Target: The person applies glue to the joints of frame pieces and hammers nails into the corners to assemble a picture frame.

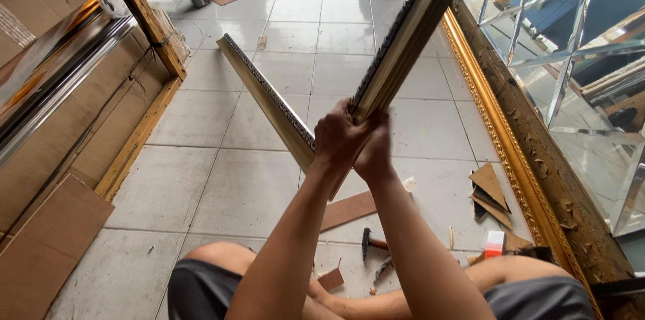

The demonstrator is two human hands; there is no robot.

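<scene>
Both my hands grip the corner of a picture frame made of two gold moulding strips joined in a V. My left hand wraps the joint from the left, and my right hand closes on it from the right. One moulding strip rises up and to the right out of view. The other moulding strip runs up and to the left over the tiled floor. I am sitting on the floor with my knees apart.
A hammer lies on the tiles between my legs, beside wood scraps and cardboard pieces. A large ornate gold frame with mirror panels stands at the right. Cardboard-wrapped boards lean at the left.
</scene>
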